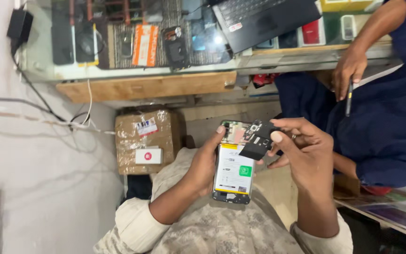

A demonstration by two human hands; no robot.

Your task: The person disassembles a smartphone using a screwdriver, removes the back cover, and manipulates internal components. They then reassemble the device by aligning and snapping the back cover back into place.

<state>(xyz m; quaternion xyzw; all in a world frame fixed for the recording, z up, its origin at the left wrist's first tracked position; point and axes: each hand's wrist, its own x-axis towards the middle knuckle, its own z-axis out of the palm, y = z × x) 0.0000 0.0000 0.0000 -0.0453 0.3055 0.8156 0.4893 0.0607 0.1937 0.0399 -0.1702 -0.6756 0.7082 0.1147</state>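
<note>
My left hand [203, 162] grips an opened smartphone [232, 175] by its left edge, back cover off, with the white-labelled battery and the green board at the top exposed. My right hand [304, 153] pinches a small black plastic cover piece [258, 141] between thumb and fingers, held over the phone's upper right corner. Both hands hover above my lap in patterned cloth.
A person in dark blue sits at right, one hand [348, 70] holding a thin dark tool. A glass counter [43, 66] at top carries a laptop [264, 16], phones and parts. A taped cardboard box [147, 141] sits below it; cables run along the left wall.
</note>
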